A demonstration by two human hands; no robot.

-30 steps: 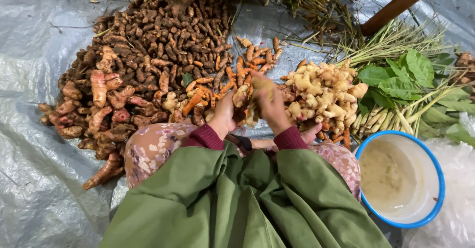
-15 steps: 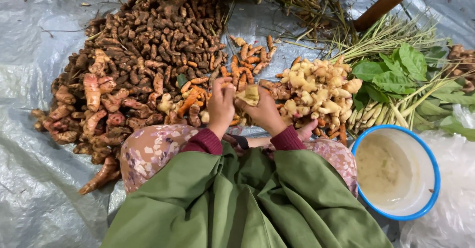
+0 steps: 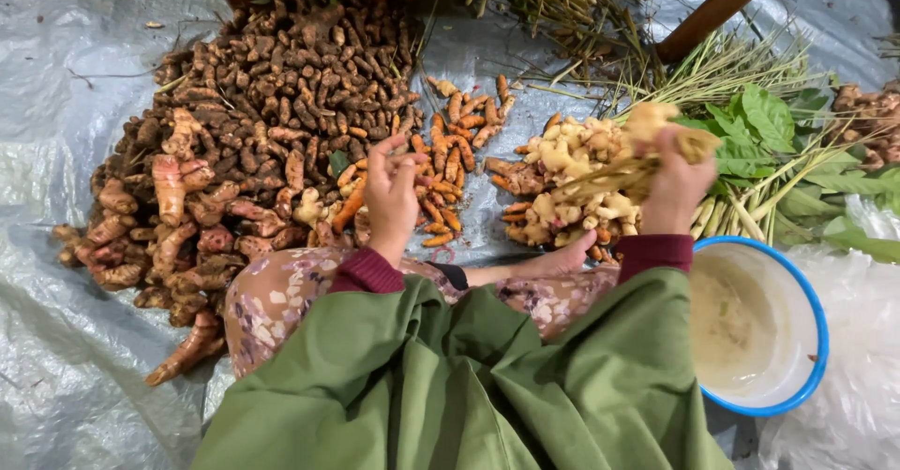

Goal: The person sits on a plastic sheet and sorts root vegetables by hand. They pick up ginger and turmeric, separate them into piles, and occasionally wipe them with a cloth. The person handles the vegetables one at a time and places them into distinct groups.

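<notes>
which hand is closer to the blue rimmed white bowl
Right. The right hand, gripping a pale ginger root, is just above and left of the bowl. The left hand is far left, over the small orange roots.

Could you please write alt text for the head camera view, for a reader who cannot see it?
A seated person's right hand lifts a pale yellow knobbly ginger root above a heap of peeled roots, while the left hand hovers open over small orange roots. A large brown unpeeled pile lies left, a blue-rimmed white bowl right.
</notes>
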